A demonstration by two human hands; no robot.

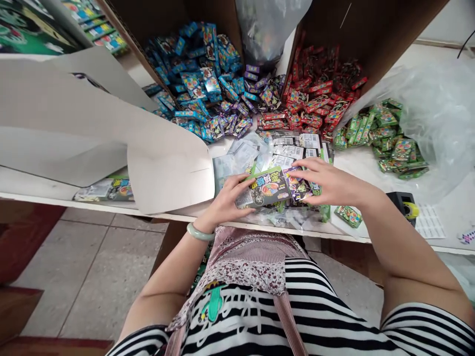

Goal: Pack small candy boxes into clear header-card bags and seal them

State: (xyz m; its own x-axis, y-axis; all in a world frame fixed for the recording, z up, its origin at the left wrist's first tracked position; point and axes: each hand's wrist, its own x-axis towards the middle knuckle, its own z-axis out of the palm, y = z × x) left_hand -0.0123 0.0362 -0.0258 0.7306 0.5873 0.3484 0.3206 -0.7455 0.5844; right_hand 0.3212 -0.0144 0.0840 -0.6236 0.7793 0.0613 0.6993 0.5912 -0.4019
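Note:
In the head view, my left hand [230, 199] grips the left end of a flat grey-and-green printed box [270, 188], thumb near its lower edge and fingers along the top. At the box's right end, my right hand [330, 182] has its fingers closed around a small purple-and-black packet [297, 186]. The packet lies against the box; whether it is partly inside cannot be made out. Under and behind both hands are overlapping dark printed packages with white barcode labels [285, 150] and clear plastic bags [245, 152].
Behind are heaps of blue packets [196, 81], purple packets [237, 123] and red packets [315, 101]. Green packets [399, 143] spill from a clear bag [438, 113] at right. White cardboard [166, 168] covers the left. A tape dispenser [404, 206] stands by the right forearm.

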